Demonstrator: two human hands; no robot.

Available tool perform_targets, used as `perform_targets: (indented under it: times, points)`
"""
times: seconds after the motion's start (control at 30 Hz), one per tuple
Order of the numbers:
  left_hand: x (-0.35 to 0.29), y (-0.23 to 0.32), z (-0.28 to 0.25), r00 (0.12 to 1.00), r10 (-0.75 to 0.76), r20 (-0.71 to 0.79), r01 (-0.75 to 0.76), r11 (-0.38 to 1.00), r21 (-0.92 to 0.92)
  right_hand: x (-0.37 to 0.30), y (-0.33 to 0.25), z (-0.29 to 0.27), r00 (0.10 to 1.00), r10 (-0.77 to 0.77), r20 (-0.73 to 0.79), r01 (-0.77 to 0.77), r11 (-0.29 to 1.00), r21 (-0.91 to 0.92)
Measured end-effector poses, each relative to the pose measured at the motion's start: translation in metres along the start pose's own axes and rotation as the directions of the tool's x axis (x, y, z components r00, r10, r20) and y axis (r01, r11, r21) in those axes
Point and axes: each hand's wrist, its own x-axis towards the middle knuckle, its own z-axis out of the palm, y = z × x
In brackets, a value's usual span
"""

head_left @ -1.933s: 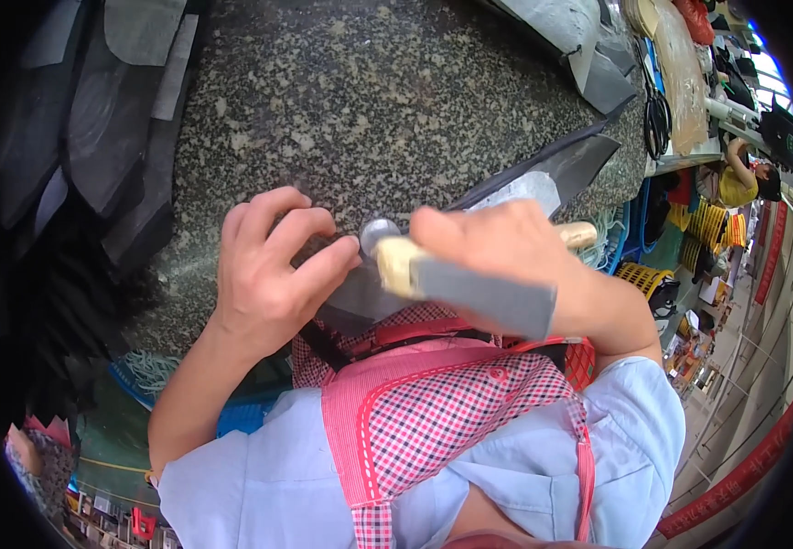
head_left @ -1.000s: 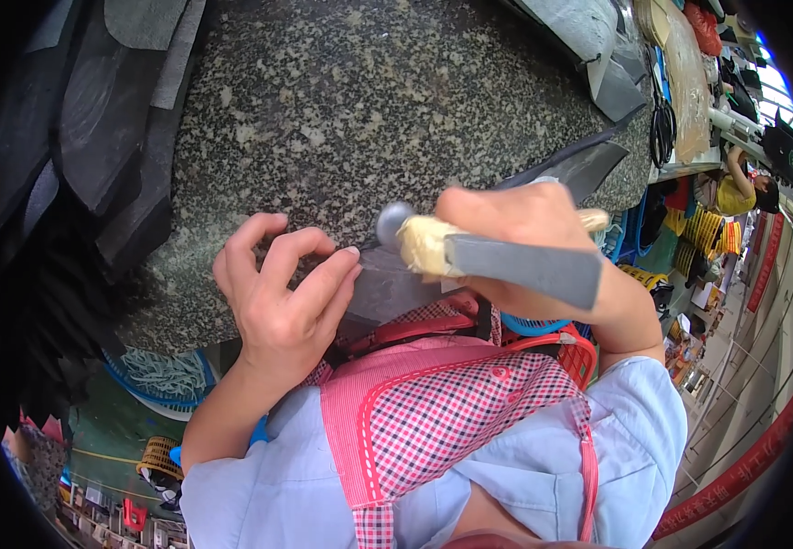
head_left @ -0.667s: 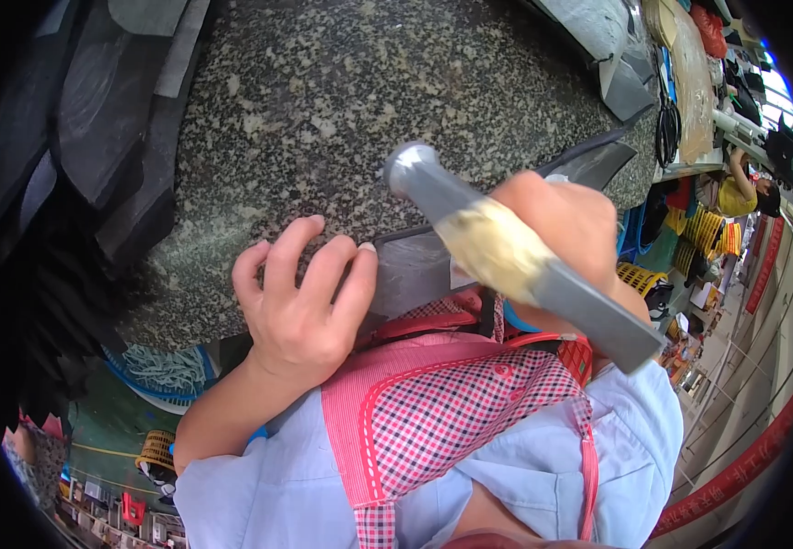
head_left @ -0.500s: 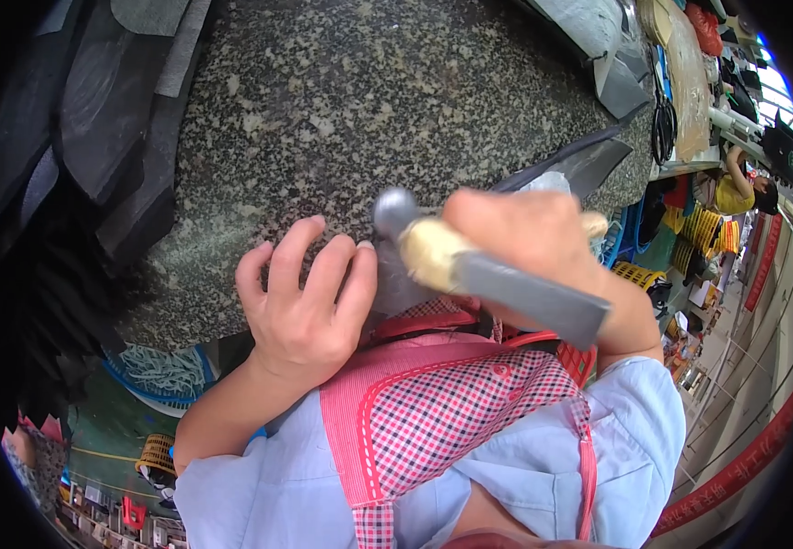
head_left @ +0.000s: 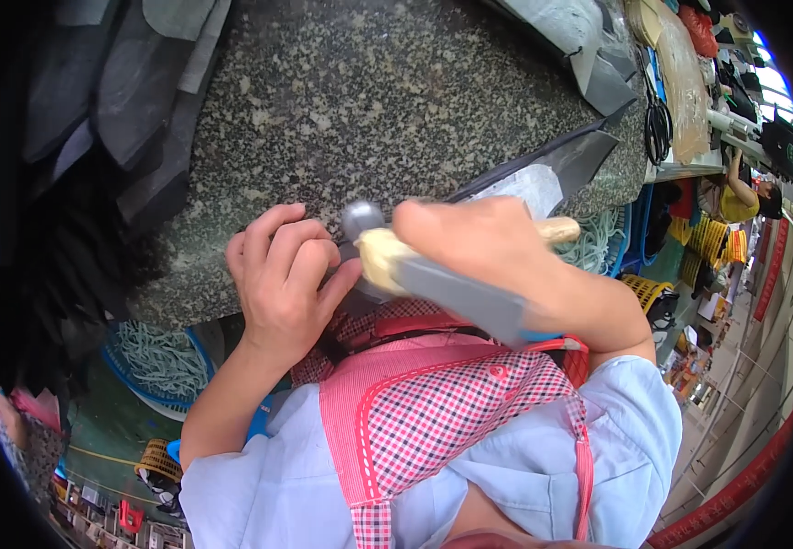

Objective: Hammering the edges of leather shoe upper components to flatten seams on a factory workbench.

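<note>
While the right hand [head_left: 483,245] wraps the handle [head_left: 557,230] of a probably head-heavy hammer [head_left: 460,295], the left hand [head_left: 282,274], half curled with any pinch hidden, meets a dark sheet [head_left: 358,302] just to its right, likely pliable and best held by its edge

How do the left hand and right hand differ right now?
The left hand has bent, parted fingers, one over the dark piece; the right hand is closed around the handle of the hammer. The right hand looks blurred, while the left hand looks sharper. Both are bare, near the stone slab's front edge.
</note>
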Motion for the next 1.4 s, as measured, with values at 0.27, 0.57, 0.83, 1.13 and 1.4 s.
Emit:
perform_targets:
  times: [0.27, 0.57, 0.83, 1.13, 1.4]
  points:
    - [0.076, 0.052, 0.030, 0.898, 0.221, 0.379, -0.182, 0.974, -0.138, -0.054, 0.023, -0.053, 0.864, 0.082, -0.498, 0.001, 0.986, 0.165]
    - [0.197, 0.045, -0.220, 0.961, 0.044, -0.272, 0.003, 0.986, 0.169, -0.160, 0.075, -0.009, 0.645, 0.607, -0.465, -0.055, 0.643, 0.764]
    - [0.147, -0.054, -0.283, 0.924, -0.185, -0.334, 0.375, 0.274, 0.886, -0.122, 0.084, -0.023, 0.720, 0.391, -0.573, 0.026, 0.810, 0.586]
    - [0.202, 0.131, -0.031, 0.878, 0.473, 0.072, -0.478, 0.868, 0.133, -0.130, 0.114, -0.020, 0.586, 0.632, -0.508, 0.128, 0.546, 0.828]
    - [0.261, 0.125, 0.141, 0.728, 0.411, 0.548, -0.654, 0.656, 0.377, -0.134, 0.180, -0.071, 0.471, 0.593, -0.653, -0.307, 0.804, 0.509]
